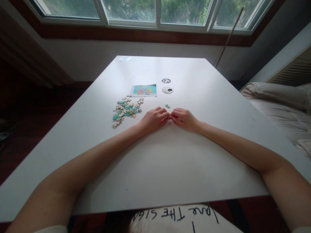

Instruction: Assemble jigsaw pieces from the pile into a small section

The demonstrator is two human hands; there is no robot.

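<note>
My left hand and my right hand meet fingertip to fingertip low over the white table. Both are closed in a pinch, and whatever small thing lies between the fingers is mostly hidden. Just beyond the fingertips lies a small teal jigsaw piece. Left of my left hand spreads a loose pile of jigsaw pieces, some teal side up, others showing plain beige backs. Behind the pile lies a picture sheet with pink and yellow cartoon figures on teal.
Two round flat items, a patterned disc and a paler disc, lie beyond my hands. A pale slip is at the far left corner. A cushioned seat stands to the right; a thin stick leans by the window.
</note>
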